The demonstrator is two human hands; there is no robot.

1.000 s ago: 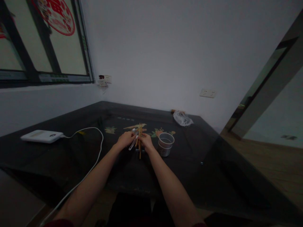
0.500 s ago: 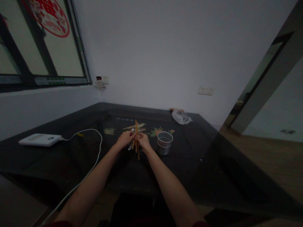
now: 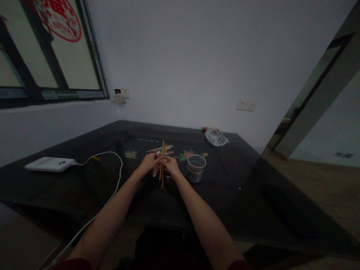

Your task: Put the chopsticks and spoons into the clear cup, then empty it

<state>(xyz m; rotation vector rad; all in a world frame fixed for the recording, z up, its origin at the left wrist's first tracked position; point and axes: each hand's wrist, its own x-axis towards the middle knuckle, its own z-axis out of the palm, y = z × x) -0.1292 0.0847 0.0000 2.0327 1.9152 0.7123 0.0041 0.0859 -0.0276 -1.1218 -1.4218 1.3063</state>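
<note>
Wooden chopsticks stand upright-slanting between my two hands over the dark table. My left hand is closed around a metal spoon and part of the bundle; the spoon's bowl shows above the fingers and a pale handle below. My right hand pinches the chopsticks from the other side, its fingertips close against those of my left hand. How many sticks each hand grips is hidden. Just right of my right hand stands a grey metal utensil cup, upright, with small holes low on its side.
The black glossy table has printed flowers. A white power bank lies at the left, its white cable curving towards the front edge. A crumpled clear plastic bag sits near the back wall. A dark flat object lies at right.
My hands stay together around the bundle. The chopsticks have shifted and are gathered closer, with fewer ends splayed out below the hands. The cup has not moved on the table.
</note>
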